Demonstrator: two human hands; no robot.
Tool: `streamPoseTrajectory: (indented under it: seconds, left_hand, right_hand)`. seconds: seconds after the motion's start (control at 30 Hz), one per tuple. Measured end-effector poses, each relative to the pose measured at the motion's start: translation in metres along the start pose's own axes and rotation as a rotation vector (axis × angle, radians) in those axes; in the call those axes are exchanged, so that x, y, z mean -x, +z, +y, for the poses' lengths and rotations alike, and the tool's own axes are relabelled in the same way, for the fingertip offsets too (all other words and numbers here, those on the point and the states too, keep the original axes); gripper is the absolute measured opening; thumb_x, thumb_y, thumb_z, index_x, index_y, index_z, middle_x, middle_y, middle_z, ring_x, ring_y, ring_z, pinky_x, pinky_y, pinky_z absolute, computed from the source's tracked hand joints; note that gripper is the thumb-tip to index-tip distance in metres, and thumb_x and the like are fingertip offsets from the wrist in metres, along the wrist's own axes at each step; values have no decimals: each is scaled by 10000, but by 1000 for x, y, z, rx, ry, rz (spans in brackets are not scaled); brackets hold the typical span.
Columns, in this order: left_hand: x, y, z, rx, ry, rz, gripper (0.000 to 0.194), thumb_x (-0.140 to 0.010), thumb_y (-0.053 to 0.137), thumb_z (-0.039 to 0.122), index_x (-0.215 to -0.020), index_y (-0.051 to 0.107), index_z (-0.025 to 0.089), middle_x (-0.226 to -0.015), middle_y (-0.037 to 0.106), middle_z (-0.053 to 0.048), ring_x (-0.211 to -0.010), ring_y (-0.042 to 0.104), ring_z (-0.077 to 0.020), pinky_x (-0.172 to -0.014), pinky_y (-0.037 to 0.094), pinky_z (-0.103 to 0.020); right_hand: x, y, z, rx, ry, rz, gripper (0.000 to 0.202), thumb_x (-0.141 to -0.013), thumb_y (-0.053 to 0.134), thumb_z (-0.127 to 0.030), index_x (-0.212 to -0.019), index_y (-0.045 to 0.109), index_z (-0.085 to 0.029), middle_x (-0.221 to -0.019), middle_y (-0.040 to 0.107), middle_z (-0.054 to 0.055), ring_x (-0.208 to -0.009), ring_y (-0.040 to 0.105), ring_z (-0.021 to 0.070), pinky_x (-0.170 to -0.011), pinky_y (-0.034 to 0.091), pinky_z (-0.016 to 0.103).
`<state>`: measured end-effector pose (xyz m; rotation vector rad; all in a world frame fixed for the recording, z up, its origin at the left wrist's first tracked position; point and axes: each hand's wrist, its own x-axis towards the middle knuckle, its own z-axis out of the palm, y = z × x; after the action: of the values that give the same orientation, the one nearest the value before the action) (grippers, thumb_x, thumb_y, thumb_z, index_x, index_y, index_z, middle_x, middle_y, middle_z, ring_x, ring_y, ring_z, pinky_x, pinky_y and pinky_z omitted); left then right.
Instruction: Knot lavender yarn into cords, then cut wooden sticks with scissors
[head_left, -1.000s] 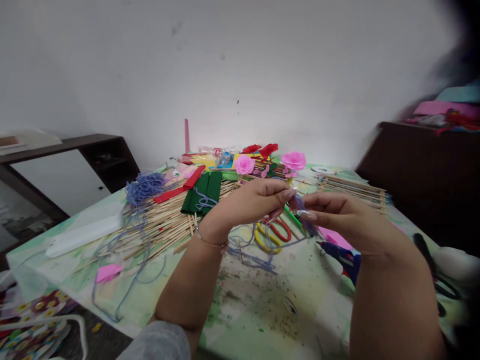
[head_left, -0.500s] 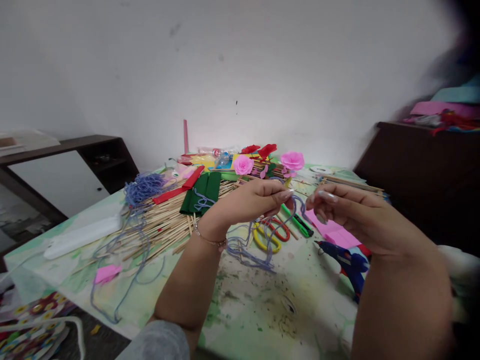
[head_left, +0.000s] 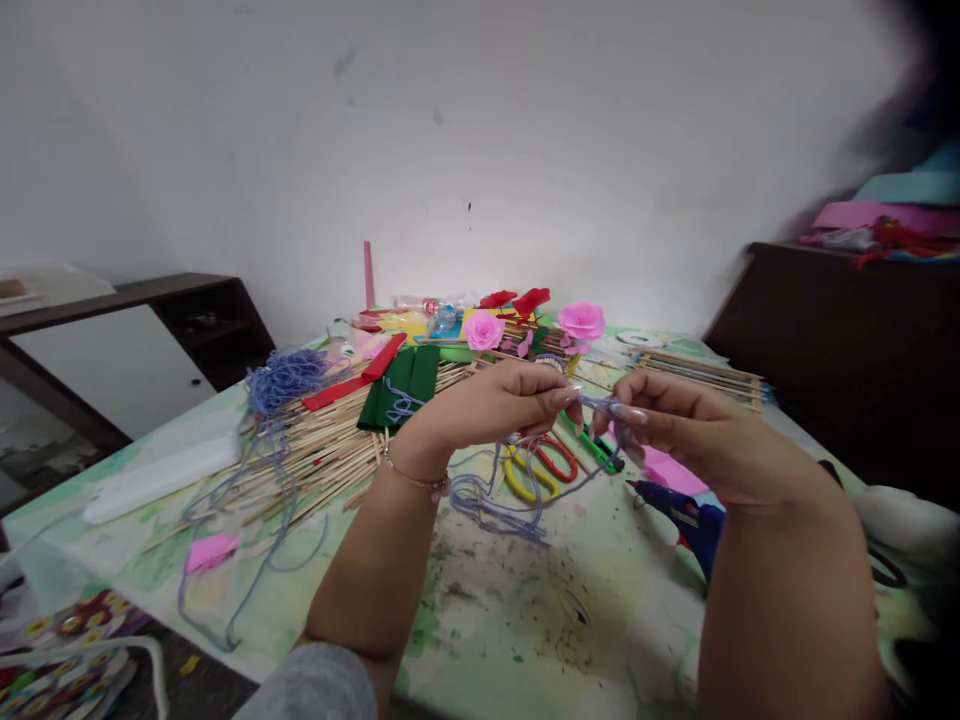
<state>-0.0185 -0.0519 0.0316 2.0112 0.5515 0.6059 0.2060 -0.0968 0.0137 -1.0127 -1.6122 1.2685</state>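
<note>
Between my two hands runs a short stretch of purple-blue yarn (head_left: 596, 403), pinched at both ends above the table. My left hand (head_left: 517, 398) is closed, thumb against fingers, on the yarn. On the other side my right hand (head_left: 667, 420) also pinches it. Loose loops of yarn (head_left: 495, 508) hang down and lie on the table below. Under the hands are scissors (head_left: 534, 478) with yellow and red handles and a green box cutter (head_left: 600, 448). A blue glue gun (head_left: 686, 515) lies beside my right wrist, partly hidden by it.
Many thin wooden sticks (head_left: 330, 450) spread to the left, with folded green paper (head_left: 409, 385) on them. A tangled yarn heap (head_left: 283, 378) and a white power strip (head_left: 161, 475) lie farther left. Pink paper flowers (head_left: 484, 330) stand at the back. A dark cabinet (head_left: 817, 310) borders the right.
My right hand has moved left toward my left hand and closed on the yarn. The yarn that arched loosely between them is now drawn nearly straight. My left hand stays nearly in place.
</note>
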Motion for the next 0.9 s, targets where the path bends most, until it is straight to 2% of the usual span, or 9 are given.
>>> streamPoseTrajectory:
  seconds: [0.1,0.2,0.3,0.47,0.7,0.8,0.9]
  left_hand:
    - [0,1,1,-2,5,-21,332,-898,477,417,-840,604,116,-539,392,60,-487,328,-47,-471,275,-191]
    - [1,1,3,-1,14,-48,332,-896,479,424,-818,589,121,-552,399,61,-498,347,-48,-486,294,-196]
    - [1,1,4,8,26,-102,313,-906,469,402,-825,584,123,-558,408,60,-508,369,-50,-502,312,-201]
    - [2,-1,2,77,0,-145,246,-883,520,361,-898,586,124,-586,430,57,-519,398,-52,-492,317,-198]
    - [1,-2,0,134,-74,-260,212,-870,540,319,-968,562,131,-573,426,69,-509,399,-53,-498,327,-198]
    - [-1,-3,0,163,-87,-310,194,-841,579,286,-961,564,135,-658,494,45,-537,424,-50,-512,346,-201]
    - [-2,-4,-3,169,-86,-308,218,-827,605,313,-946,562,136,-697,513,31,-569,431,-50,-516,340,-195]
  right_hand:
    - [1,-2,1,-39,13,-3,251,-788,679,-366,-1002,615,-252,-715,590,-20,-613,500,93,-550,375,215]
    - [1,0,-2,43,31,-44,359,-773,690,-378,-1108,642,-257,-778,626,2,-636,506,99,-570,387,228]
    - [0,2,-5,145,34,-34,308,-746,712,-389,-1008,716,-227,-797,654,22,-616,496,93,-566,384,235]
    - [0,2,-5,169,-2,57,215,-718,732,-408,-814,746,-217,-681,627,5,-575,474,84,-537,373,228]
    - [-3,3,-4,136,-78,240,216,-714,742,-394,-838,734,-217,-737,624,7,-638,496,91,-581,407,224]
    - [-7,5,0,72,-107,263,210,-696,761,-376,-831,735,-217,-779,645,15,-676,523,104,-607,417,234]
    - [-8,6,2,28,-111,265,205,-693,770,-355,-857,743,-235,-803,663,11,-700,534,99,-619,418,223]
